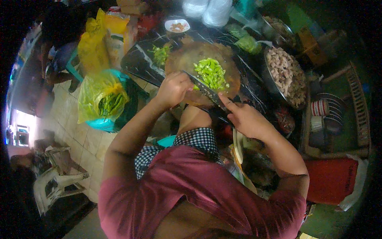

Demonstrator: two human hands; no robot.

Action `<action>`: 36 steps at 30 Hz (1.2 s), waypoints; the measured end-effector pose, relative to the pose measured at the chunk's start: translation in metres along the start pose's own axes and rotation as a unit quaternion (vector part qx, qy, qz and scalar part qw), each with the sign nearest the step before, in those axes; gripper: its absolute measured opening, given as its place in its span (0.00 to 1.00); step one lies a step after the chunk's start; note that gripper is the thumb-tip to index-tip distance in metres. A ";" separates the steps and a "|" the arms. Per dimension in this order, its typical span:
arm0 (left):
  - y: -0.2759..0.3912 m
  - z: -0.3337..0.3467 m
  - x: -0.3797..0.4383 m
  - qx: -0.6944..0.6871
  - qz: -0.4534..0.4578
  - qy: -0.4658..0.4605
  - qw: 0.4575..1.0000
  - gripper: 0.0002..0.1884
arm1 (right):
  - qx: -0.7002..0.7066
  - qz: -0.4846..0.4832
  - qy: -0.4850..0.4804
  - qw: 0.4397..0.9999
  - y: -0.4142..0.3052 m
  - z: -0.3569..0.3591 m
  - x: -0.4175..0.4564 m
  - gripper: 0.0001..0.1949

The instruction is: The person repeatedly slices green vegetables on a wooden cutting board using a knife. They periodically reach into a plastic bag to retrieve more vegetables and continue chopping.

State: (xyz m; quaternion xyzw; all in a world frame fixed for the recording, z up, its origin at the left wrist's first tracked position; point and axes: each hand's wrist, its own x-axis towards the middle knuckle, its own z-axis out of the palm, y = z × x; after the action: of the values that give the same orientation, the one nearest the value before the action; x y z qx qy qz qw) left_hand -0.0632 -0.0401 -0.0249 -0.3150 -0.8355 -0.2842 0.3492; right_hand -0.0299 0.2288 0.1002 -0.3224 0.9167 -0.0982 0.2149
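My right hand point(246, 119) grips a kitchen knife point(207, 91), its index finger stretched along the blade. The blade slants across the front of a round wooden chopping board point(180, 59). My left hand point(176, 88) is curled at the board's near left edge, fingers pinching a green chili pepper point(196, 87) beside the knife. Just beyond the blade lies a heap of sliced green chilies point(210, 71) on the board. To the left of the board, a small pile of green stems point(160, 53) rests on the black marble-patterned tabletop point(138, 64).
A metal basin of chopped meat point(286, 77) stands at the right. A white dish point(177, 26) with small brownish pieces is at the back. On the left, a yellow plastic bag point(103, 98) holds long green chilies. A plastic chair point(61, 176) and a dish rack point(337, 119) stand farther out.
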 end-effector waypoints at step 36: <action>0.004 0.004 -0.003 0.010 -0.054 -0.004 0.998 0.05 | 0.020 -0.021 0.015 0.999 0.002 0.022 0.018 0.38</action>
State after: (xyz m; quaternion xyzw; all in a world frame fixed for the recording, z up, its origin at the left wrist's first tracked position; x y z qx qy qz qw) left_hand -0.0607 -0.0359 -0.0282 -0.2669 -0.8555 -0.2930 0.3332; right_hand -0.0337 0.2181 0.0744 -0.3355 0.9108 -0.1259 0.2050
